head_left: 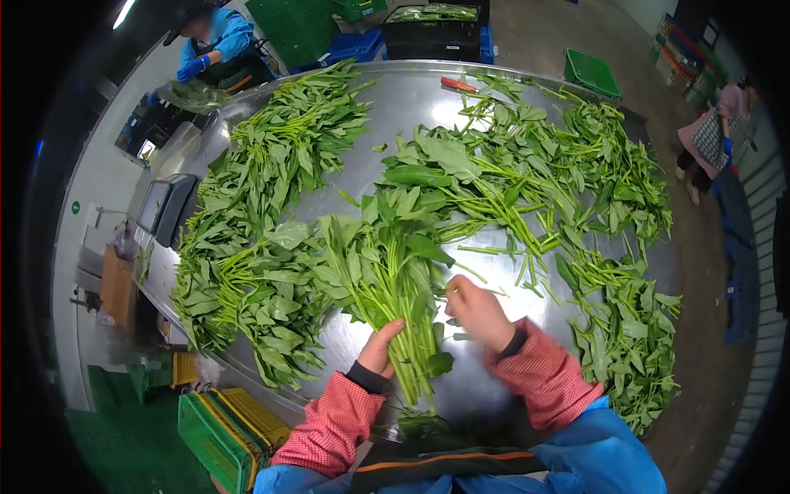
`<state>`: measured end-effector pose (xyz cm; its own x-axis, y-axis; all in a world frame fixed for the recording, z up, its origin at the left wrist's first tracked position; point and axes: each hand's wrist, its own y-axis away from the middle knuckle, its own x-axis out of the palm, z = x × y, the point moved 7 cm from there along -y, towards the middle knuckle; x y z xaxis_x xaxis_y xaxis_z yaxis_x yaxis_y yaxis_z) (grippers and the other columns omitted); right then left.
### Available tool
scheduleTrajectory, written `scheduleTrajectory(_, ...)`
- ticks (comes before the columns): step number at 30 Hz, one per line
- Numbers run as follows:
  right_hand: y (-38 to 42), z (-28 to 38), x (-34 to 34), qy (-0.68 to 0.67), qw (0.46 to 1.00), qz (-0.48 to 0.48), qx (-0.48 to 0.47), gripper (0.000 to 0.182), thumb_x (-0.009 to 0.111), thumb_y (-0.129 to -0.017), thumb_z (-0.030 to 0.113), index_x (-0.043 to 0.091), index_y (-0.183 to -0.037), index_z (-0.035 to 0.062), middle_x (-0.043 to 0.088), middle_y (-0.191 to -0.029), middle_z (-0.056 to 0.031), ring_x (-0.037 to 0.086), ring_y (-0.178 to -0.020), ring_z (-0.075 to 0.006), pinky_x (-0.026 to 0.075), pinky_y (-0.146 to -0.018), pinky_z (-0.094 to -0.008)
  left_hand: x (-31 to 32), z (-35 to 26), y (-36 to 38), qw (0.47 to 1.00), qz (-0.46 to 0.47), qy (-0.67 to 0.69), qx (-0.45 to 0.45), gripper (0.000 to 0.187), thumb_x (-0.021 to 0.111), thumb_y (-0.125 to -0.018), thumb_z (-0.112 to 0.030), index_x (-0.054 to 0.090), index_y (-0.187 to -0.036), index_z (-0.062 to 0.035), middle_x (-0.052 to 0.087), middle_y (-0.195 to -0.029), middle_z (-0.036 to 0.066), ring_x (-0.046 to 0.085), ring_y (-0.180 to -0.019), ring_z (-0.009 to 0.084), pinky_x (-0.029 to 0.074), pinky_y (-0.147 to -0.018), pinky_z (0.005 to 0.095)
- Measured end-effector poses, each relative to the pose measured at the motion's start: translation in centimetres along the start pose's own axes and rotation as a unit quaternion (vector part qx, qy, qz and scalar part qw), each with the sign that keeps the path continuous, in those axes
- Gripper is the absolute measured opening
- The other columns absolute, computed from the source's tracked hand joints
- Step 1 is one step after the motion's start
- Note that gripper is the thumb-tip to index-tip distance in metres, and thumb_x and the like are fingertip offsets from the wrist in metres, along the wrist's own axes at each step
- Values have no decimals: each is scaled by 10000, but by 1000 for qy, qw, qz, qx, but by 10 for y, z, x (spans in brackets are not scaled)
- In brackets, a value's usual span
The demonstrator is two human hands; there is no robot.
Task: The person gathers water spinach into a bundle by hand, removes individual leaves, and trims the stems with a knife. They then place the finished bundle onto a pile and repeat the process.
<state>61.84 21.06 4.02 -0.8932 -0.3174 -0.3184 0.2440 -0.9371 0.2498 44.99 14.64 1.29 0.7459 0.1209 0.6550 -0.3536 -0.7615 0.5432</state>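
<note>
My left hand is wrapped round the lower stems of a bunch of leafy greens, its leaves pointing away from me over the metal table. Just right of the bunch, my right hand is curled closed and a little blurred; whether anything is between its fingers cannot be made out. Loose greens with cut stems lie beyond it. A long pile of greens runs along the table's left side, and another pile lies along the right edge.
A red-handled tool lies near the table's far edge. Green and yellow crates stand at the lower left. A black crate is beyond the table, with a green crate beside it. One co-worker stands far left, another person right.
</note>
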Motion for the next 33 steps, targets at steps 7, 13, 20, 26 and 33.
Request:
scheduleTrajectory(7,56,-32,74,-115,991,-64,-11,417,502,-944,305,437,-1198,-20,611,-1016,-252,605,-948,-401,461,-836,-423,-17,50,16,995,-87,-55,-3,422,491,-961,-381,496,-1220,-48,628,-1034,86,632,-890,191,528,-794,347)
scheduleTrajectory(13,105,-16,82,-154,983,-74,-62,413,535,-928,263,435,-1198,-33,591,-1090,-223,592,-1002,-346,444,-873,-386,-45,73,64,981,-107,-162,11,444,461,-971,-402,506,-1221,-38,630,-1042,89,642,-868,187,541,-752,332)
scheduleTrajectory(20,157,24,102,72,995,40,62,416,529,-915,281,435,-1172,-32,587,-997,-267,596,-909,-401,469,-788,-439,-17,83,103,995,-87,53,-10,441,368,-1001,-375,486,-1243,-25,594,-1132,95,591,-1014,210,476,-900,352)
scheduleTrajectory(26,173,94,102,226,953,-4,-200,730,670,-787,444,393,-1278,-20,553,-1035,-287,554,-993,-409,457,-816,-438,-4,48,132,988,-77,13,136,481,294,-1011,-424,490,-1215,-35,593,-1096,96,593,-1000,200,485,-885,341)
scheduleTrajectory(33,173,-51,161,-466,867,122,129,514,561,-919,328,415,-1307,23,598,-1106,-137,620,-987,-244,517,-828,-357,-35,107,86,988,-68,-39,-131,438,432,-980,-385,481,-1251,-44,586,-1171,123,584,-1039,235,482,-890,373)
